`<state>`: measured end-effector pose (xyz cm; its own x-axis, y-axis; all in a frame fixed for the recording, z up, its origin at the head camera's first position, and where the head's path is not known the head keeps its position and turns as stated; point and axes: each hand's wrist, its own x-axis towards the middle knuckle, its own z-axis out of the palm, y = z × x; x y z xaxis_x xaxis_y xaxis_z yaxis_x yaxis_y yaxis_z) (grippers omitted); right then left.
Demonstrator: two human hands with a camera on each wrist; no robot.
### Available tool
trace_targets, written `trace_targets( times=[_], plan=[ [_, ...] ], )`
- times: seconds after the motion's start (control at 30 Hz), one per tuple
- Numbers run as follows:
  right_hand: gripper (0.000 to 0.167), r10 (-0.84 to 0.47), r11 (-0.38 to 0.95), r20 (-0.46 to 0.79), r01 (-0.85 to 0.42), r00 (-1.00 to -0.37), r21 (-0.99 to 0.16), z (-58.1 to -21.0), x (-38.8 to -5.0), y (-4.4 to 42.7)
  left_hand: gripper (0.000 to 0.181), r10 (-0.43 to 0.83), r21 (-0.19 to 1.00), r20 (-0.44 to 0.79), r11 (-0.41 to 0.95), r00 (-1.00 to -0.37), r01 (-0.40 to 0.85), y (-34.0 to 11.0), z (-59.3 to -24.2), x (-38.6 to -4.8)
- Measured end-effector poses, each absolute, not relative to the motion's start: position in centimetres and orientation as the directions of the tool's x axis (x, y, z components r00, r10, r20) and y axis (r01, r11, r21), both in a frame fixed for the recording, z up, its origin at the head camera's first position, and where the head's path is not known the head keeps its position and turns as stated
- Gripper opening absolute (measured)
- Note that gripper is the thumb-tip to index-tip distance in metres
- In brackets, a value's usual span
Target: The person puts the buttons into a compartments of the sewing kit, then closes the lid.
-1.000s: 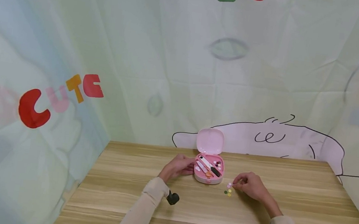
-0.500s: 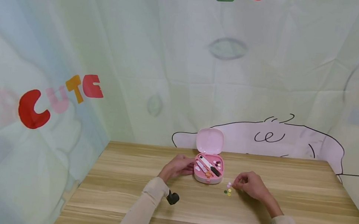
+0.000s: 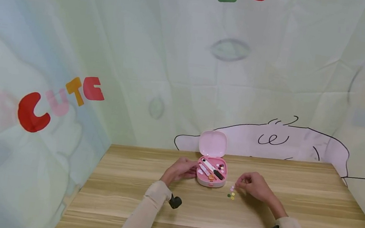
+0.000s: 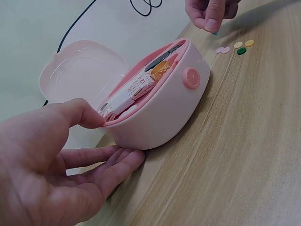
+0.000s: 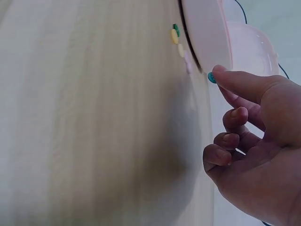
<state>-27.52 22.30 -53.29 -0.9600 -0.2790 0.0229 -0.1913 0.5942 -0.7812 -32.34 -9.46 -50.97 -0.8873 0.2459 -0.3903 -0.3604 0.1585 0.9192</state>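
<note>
A pink sewing box [image 3: 210, 183] stands on the table with its lid [image 3: 213, 143] raised. My left hand [image 3: 181, 169] grips its left side, thumb on the rim and fingers low against the wall. Between thumb and index finger, my right hand [image 3: 255, 185] pinches a small teal button [image 5: 211, 77], held above the table to the right of the box. Below that hand lie loose buttons: a green button [image 4: 241, 51], a yellow button [image 4: 249, 43], a pale yellow button [image 4: 238, 45] and pink buttons [image 4: 225, 50].
Inside the box are a black-and-white tool [image 3: 218, 174], an inch-marked tape [image 4: 138, 87], an orange ring-shaped piece [image 4: 161, 70] and several small buttons [image 3: 220, 167]. A printed cloth backdrop [image 3: 174, 71] hangs behind the wooden table [image 3: 217, 217].
My right hand has risen slightly from beside the loose buttons. The left hand keeps its place on the box.
</note>
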Motion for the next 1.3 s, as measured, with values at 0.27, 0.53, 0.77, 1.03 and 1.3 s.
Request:
trace_targets(
  times=[0.27,0.53,0.77,1.03,1.3],
  plan=[
    [0.007,-0.230,0.560,-0.022,-0.114,-0.973,-0.821,-52.0,-28.0,21.5,0.028,0.252,0.920,-0.389,0.158,-0.886,-0.359,-9.5,-51.0,-32.3],
    [0.010,-0.204,0.534,-0.038,-0.079,-0.978,-0.842,-51.0,-29.2,20.1,0.027,0.247,0.918,-0.393,0.163,-0.886,-0.362,-9.6,-50.9,-32.2],
    [0.011,-0.201,0.522,-0.023,-0.087,-0.979,-0.848,-50.7,-30.3,19.0,0.027,0.246,0.918,-0.394,0.153,-0.885,-0.366,-9.5,-50.8,-32.2],
    [0.014,-0.193,0.518,-0.036,-0.071,-0.980,-0.852,-50.1,-31.3,17.7,0.027,0.258,0.926,-0.376,0.145,-0.890,-0.349,-9.5,-50.8,-32.2],
    [0.016,-0.186,0.480,-0.064,-0.034,-0.980,-0.877,-49.8,-31.9,16.9,0.025,0.256,0.921,-0.390,0.130,-0.885,-0.368,-9.3,-50.9,-32.3]
  ],
)
